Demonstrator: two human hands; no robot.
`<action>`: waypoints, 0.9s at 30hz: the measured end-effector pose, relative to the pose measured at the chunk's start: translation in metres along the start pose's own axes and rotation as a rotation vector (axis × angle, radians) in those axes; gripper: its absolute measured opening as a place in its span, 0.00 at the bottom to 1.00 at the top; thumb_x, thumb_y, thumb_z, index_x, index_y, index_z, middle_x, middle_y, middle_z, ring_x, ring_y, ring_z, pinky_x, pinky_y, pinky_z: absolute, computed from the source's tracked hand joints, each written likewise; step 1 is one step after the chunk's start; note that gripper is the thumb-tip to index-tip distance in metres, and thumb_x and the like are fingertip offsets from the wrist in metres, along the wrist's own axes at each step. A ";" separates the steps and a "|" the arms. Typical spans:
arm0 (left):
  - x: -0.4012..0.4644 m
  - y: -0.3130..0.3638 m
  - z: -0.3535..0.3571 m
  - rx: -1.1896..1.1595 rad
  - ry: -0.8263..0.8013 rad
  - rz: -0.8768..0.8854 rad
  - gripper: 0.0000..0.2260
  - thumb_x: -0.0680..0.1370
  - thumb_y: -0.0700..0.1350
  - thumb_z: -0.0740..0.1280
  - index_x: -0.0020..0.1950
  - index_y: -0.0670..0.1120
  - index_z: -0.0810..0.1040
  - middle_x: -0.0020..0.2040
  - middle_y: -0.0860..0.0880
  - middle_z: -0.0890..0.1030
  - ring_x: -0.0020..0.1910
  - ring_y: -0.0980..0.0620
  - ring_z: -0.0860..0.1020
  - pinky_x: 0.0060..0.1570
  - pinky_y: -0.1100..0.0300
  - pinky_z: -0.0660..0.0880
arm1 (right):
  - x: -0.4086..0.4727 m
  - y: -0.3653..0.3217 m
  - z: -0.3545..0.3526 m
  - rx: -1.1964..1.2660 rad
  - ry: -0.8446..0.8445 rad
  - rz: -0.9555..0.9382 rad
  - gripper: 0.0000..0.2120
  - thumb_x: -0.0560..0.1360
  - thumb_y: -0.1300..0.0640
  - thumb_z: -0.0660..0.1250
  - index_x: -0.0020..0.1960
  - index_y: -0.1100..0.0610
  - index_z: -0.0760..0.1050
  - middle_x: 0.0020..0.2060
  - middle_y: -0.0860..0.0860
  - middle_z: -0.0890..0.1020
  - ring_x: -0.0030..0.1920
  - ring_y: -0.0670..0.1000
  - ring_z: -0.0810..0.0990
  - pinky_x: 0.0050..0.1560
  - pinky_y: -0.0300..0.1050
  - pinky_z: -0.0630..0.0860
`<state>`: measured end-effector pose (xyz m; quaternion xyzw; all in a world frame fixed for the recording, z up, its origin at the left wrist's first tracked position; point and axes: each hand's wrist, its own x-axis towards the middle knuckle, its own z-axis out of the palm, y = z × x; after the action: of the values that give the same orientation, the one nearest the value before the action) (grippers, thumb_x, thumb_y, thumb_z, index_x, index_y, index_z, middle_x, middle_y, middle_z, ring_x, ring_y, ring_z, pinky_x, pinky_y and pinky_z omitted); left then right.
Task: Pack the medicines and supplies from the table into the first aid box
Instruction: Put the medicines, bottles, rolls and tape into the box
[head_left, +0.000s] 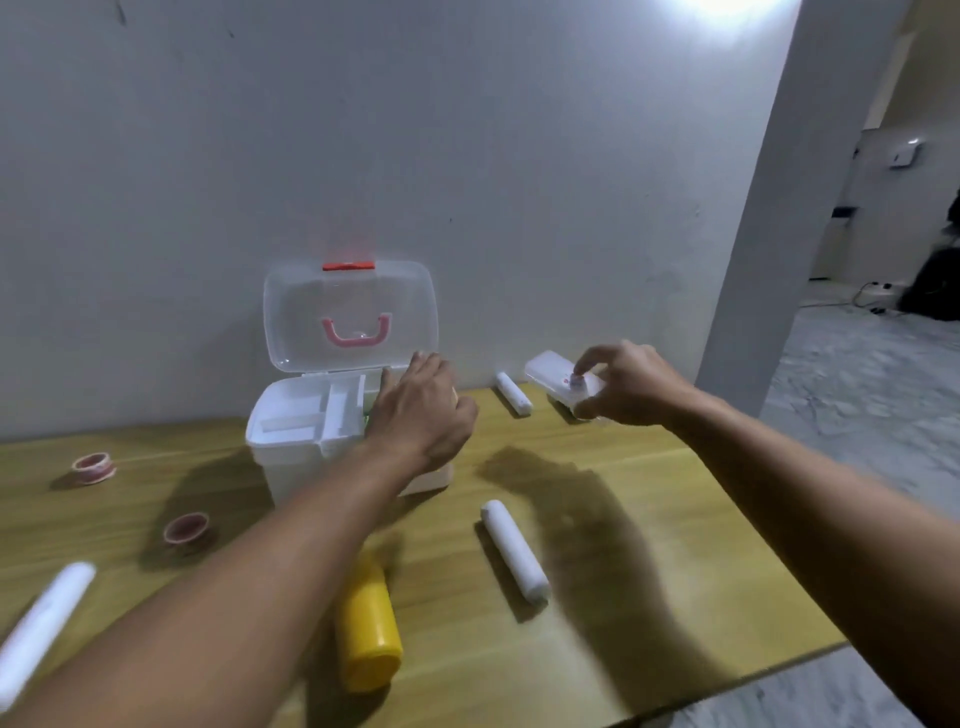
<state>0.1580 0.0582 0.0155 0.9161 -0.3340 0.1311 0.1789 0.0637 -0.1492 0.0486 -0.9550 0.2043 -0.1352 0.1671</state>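
The white first aid box (291, 441) stands by the wall with its clear lid (348, 312) up; an inner tray shows. My left hand (421, 410) reaches palm down over the box's right side, curled on a mostly hidden yellowish item (455, 395). My right hand (631, 384) pinches a clear plastic case (545, 371) at the table's far right, thumb under and forefinger on top. Loose on the table lie a yellow bottle (369, 634), white rolls (514, 551) (513, 393) (41, 618) and two red tape rolls (93, 467) (186, 527).
The wooden table (649, 571) stands against a white wall; its right edge runs diagonally towards the front right. A pillar (763, 234) rises right behind the clear case. Grey floor lies to the right.
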 end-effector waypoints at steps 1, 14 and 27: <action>0.000 -0.011 -0.007 -0.014 0.012 -0.031 0.19 0.78 0.49 0.53 0.63 0.41 0.71 0.70 0.43 0.71 0.72 0.43 0.65 0.70 0.44 0.60 | 0.002 -0.015 -0.003 0.001 -0.001 -0.061 0.20 0.65 0.56 0.78 0.55 0.49 0.80 0.56 0.56 0.81 0.53 0.56 0.80 0.52 0.54 0.80; -0.014 -0.119 -0.032 0.052 -0.082 -0.318 0.23 0.80 0.52 0.50 0.65 0.39 0.72 0.71 0.42 0.69 0.72 0.44 0.64 0.69 0.47 0.60 | 0.037 -0.156 0.048 -0.371 -0.171 -0.522 0.13 0.73 0.61 0.70 0.57 0.59 0.80 0.52 0.57 0.82 0.50 0.58 0.80 0.50 0.50 0.79; -0.013 -0.125 -0.023 0.151 -0.156 -0.300 0.28 0.80 0.55 0.51 0.75 0.42 0.62 0.79 0.45 0.57 0.78 0.48 0.54 0.75 0.49 0.48 | 0.062 -0.156 0.096 -0.087 -0.182 -0.380 0.23 0.63 0.52 0.80 0.53 0.63 0.80 0.48 0.55 0.82 0.46 0.54 0.79 0.45 0.44 0.79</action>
<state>0.2279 0.1640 0.0018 0.9738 -0.1958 0.0565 0.1006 0.2031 -0.0165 0.0311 -0.9909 0.0104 -0.0686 0.1150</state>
